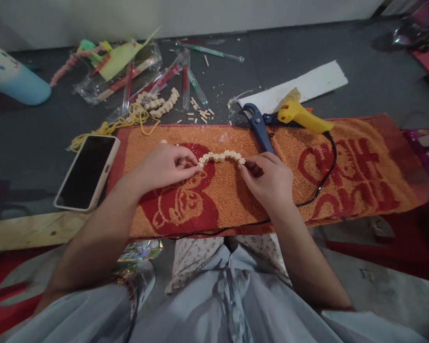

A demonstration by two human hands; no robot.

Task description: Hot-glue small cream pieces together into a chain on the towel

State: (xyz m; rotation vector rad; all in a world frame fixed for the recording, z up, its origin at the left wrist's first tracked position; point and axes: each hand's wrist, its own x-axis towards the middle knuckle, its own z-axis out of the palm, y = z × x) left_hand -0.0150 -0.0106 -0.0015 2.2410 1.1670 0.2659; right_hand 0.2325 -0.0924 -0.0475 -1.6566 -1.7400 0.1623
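A short curved strand of small cream beads arches over an orange and red towel. My left hand pinches its left end and my right hand pinches its right end. Both hands rest on the towel. Just beyond my right hand lie a blue-handled tool and a yellow glue gun, whose black cord runs back across the towel.
A phone lies face up left of the towel. Behind it are yellow string, more bead strands, plastic tubes, a clear packet, a white paper strip and a wooden plank.
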